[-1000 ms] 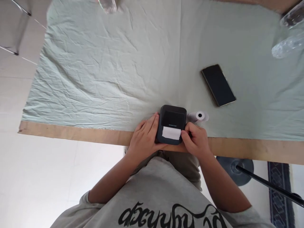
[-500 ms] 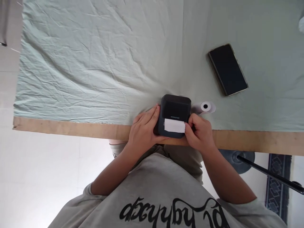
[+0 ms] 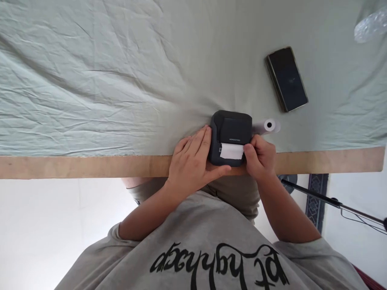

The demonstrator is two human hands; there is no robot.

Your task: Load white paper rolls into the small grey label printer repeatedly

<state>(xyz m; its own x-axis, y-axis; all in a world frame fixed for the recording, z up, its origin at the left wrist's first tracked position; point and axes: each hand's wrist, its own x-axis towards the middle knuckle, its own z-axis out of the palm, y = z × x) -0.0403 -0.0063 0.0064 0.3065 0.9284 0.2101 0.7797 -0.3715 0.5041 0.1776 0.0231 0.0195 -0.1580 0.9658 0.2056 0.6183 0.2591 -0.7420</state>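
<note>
A small black printer (image 3: 235, 125) sits at the table's front edge, with a white paper strip (image 3: 232, 152) sticking out of its slot. My left hand (image 3: 192, 159) lies against the printer's left side, fingers stretched out and thumb along its front. The thumb and curled fingers of my right hand (image 3: 260, 155) pinch the right end of the strip at the printer's right side. Just behind that hand stands a white paper roll (image 3: 269, 125) with a dark core.
A black phone (image 3: 288, 79) in a case lies at the back right of the cloth-covered table (image 3: 136, 80). Clear plastic (image 3: 370, 27) shows in the top right corner. Below the table's wooden edge (image 3: 90, 166), a black pole (image 3: 320, 196) slants at the right.
The view has shifted, bringing more of the clear plastic into sight. My left thumb now reaches further along the printer's front. My right hand remains at the strip's right end.
</note>
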